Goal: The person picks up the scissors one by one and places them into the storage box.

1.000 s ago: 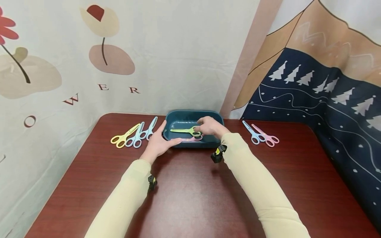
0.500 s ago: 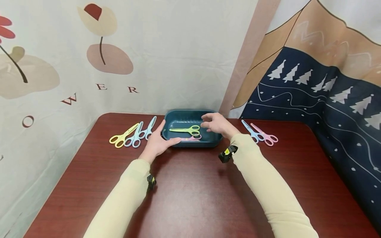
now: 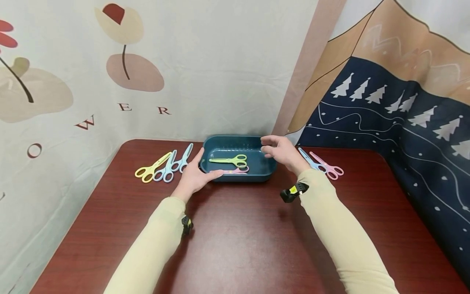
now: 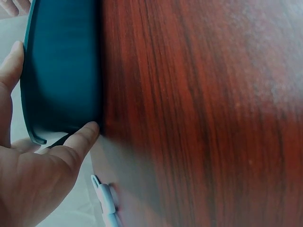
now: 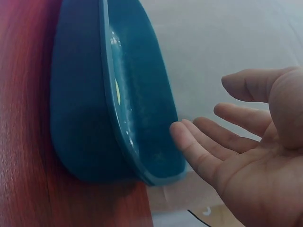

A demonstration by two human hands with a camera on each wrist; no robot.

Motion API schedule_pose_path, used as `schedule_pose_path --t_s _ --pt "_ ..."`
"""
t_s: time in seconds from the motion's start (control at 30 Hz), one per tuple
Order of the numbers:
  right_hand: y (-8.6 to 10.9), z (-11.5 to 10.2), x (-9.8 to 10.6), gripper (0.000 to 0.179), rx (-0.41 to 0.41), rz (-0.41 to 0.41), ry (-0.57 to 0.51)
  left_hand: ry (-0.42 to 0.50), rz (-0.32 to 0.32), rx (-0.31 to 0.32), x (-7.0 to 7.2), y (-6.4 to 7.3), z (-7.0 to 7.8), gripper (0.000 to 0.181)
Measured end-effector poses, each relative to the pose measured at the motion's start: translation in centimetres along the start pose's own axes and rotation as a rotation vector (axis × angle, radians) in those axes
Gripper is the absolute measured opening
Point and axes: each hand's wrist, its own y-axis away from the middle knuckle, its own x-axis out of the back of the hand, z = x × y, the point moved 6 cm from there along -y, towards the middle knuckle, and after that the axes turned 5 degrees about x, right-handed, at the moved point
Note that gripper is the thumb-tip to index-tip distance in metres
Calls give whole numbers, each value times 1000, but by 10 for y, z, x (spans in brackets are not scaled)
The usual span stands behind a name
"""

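A dark teal plastic basin (image 3: 238,178) stands at the table's back edge. My left hand (image 3: 193,175) holds its left front corner, thumb at the front rim and fingers along the left end. In the left wrist view, fingertips (image 4: 89,130) touch the basin's outer wall. Inside lie green scissors (image 3: 228,161) and, nearer the front wall, pink scissors (image 3: 238,171), partly hidden by the thumb. My right hand (image 3: 282,152) hovers at the basin's right end, with nothing in it. Its fingers are spread and loosely bent in the right wrist view.
Left of the basin, yellow scissors (image 3: 147,173) and two light-blue pairs of scissors (image 3: 167,171) lie on the brown table (image 3: 235,232). To the right lie blue scissors (image 3: 312,163) and pink scissors (image 3: 333,170), near my right forearm. A printed curtain (image 3: 220,81) hangs behind.
My right hand has let go of the green scissors in the basin, lifted and moved right to the basin's right end. The left hand has kept its place at the left corner.
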Motion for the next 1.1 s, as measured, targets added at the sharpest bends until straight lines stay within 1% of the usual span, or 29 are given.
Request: schedule_pose_path --t_s 0.23,0.5,0.63,0.8,1.1 --pt "8 5 14 47 27 84 -41 2 1 -3 0 -1 0 113" --pt "16 13 29 45 19 161 -59 9 3 -1 0 -1 -1 113" --pt "22 18 34 43 38 205 -57 9 4 -4 0 -1 0 114" --pt "28 25 40 42 50 240 -51 8 4 -4 1 0 -1 113" --pt "38 42 54 42 41 303 3 10 4 -1 1 -1 -1 114"
